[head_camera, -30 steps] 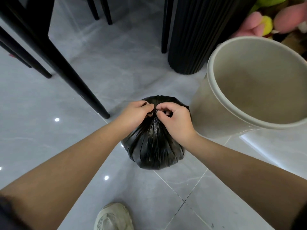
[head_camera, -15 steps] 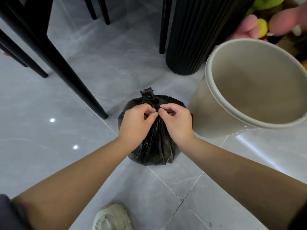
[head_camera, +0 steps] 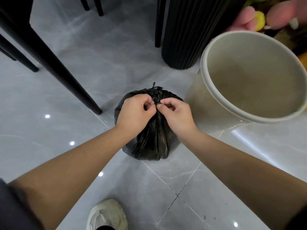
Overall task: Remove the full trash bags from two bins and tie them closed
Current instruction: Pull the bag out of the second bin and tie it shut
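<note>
A full black trash bag point(head_camera: 153, 140) stands on the grey tiled floor at the centre. Its neck is gathered into a tight knot, with a short frayed tail sticking up behind the knot. My left hand point(head_camera: 132, 115) pinches the neck from the left, and my right hand point(head_camera: 177, 116) pinches it from the right; the fingertips of both meet at the knot. Right of the bag a beige round bin point(head_camera: 207, 97) stands with no liner in it.
A black fluted column point(head_camera: 186, 34) stands behind the bin. Slanted black chair and table legs point(head_camera: 53, 63) cross the left side. Pink and yellow plush toys point(head_camera: 259, 19) lie at the top right. My pale shoe point(head_camera: 108, 214) is near the bottom edge.
The bag's gathered tail has come up into view behind the knot. Both hands stay pinched at the neck and have drawn slightly apart at the knuckles.
</note>
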Tool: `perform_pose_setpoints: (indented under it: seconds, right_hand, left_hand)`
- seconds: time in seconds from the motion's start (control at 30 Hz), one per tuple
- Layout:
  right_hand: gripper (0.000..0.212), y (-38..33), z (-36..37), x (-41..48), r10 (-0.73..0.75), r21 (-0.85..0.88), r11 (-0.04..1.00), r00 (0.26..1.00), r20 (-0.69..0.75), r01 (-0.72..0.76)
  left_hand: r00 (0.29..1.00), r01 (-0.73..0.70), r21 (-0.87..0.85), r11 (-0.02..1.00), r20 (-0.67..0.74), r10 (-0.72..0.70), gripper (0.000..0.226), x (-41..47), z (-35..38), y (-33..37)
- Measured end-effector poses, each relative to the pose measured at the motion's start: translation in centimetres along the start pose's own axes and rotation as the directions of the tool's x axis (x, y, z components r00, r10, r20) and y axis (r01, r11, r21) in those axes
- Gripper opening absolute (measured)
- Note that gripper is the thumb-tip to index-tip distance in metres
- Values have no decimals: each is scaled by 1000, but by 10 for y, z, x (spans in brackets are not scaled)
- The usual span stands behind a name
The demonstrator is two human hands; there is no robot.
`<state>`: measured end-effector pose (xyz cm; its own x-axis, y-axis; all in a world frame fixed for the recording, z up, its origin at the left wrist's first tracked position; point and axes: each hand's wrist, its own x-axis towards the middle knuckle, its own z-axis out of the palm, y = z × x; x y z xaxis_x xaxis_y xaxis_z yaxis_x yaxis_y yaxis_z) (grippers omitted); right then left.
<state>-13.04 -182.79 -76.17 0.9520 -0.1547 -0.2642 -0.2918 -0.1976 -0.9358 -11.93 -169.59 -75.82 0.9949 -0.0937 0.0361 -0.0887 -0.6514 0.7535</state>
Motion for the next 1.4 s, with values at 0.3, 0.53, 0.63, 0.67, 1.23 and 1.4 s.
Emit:
perform_pose_setpoints:
  seconds: [0.3, 0.53, 0.63, 0.67, 1.23, 1.4]
  right_hand:
    - [6, -3, -17, -3, 137, 5, 990, 959, 247, -142]
    - [9, -7, -17, -3, 6, -190, 981, 978, 208, 34]
    - [4, -2, -12, -3, -161, -309, 933, 983, 91, 181]
    - [5, -1, -11, -3, -193, -334, 920, 979, 71, 206]
    - [10, 4, -13, 2, -72, -265, 957, 980, 184, 120]
    - [10, 5, -14, 4, -7, -220, 975, 989, 147, 40]
  left_hand:
    - [978, -130, -10, 991, 165, 130, 9, 2, -8, -1]
    - [945, -294, 135, 946, 187, 267, 19, 0, -11, -2]
    - [957, -255, 237, 938, 200, 210, 13, 1, -6, -1]
    - [961, -234, 255, 938, 209, 183, 14, 2, -4, 0]
    - [964, -162, 154, 975, 237, 123, 12, 7, -6, -3]
    - [980, -137, 149, 979, 162, 112, 11, 4, -7, 3]
